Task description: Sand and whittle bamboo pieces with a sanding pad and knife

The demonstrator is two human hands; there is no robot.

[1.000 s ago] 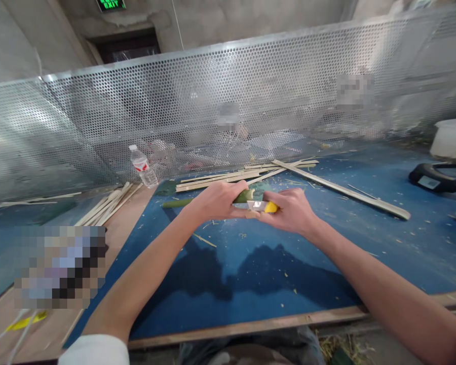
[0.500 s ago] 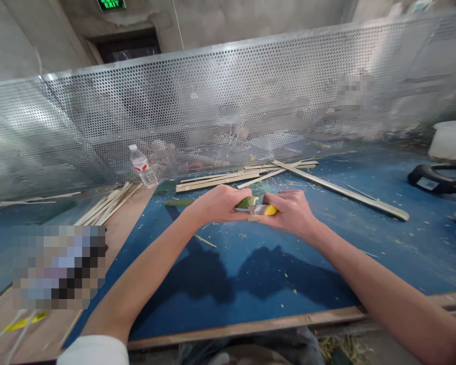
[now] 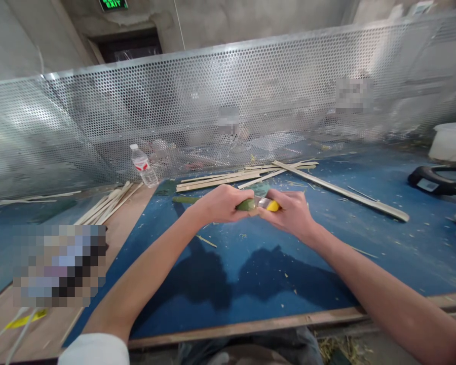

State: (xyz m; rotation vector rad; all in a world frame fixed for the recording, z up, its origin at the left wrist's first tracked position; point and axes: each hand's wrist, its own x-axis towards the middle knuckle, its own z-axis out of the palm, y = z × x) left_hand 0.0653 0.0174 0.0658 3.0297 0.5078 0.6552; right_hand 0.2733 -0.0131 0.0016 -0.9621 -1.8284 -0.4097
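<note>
My left hand (image 3: 224, 204) is closed around a green bamboo strip (image 3: 245, 205), whose near end pokes out past the thumb and whose long tail runs off to the left behind the wrist. In my right hand (image 3: 291, 209) is a knife with a yellow handle (image 3: 273, 206), its metal blade (image 3: 263, 202) turned toward the strip's end. Blade and strip meet, or nearly so, between the two hands. Both hands are held above the blue mat (image 3: 258, 294), on which their shadows fall. The fingers' far sides are hidden.
Pale split strips (image 3: 224, 178) lie at the mat's back, with a long one (image 3: 342, 191) slanting right. A water bottle (image 3: 143, 166) stands before a perforated metal screen (image 3: 197, 101). More strips (image 3: 104, 205) lie left. A black ring-shaped object (image 3: 425, 178) and white tub (image 3: 452, 142) are at right.
The knife blade has shifted slightly in angle at the strip's end, and the strip's tail has moved a little to the right. Both hands remain in nearly the same place.
</note>
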